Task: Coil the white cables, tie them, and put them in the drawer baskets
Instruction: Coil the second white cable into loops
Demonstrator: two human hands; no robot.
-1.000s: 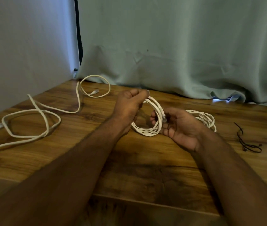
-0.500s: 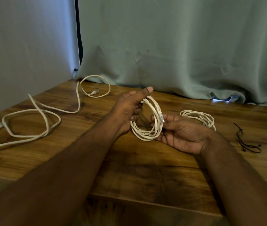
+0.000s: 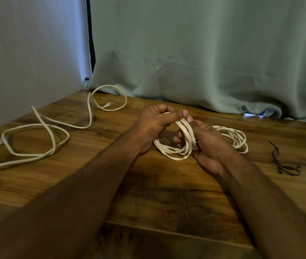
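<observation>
Between both hands (image 3: 181,131): coiled cable (image 3: 174,149)

Coiled white cable (image 3: 174,152) upright (in hands); loose cable (image 3: 36,139) sprawled left.

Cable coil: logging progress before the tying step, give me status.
Left hand and right hand both grip the cable coil, not yet tied. Black ties lie to the right. Second coil behind, loose cable left. Nothing blocking.

Both hands, left hand (image 3: 153,124) and right hand (image 3: 207,146), grip a coiled white cable (image 3: 176,146) above the brown wooden desk (image 3: 148,193); another white coil (image 3: 236,137) lies just behind, a loose white cable (image 3: 42,131) sprawls left.
</observation>
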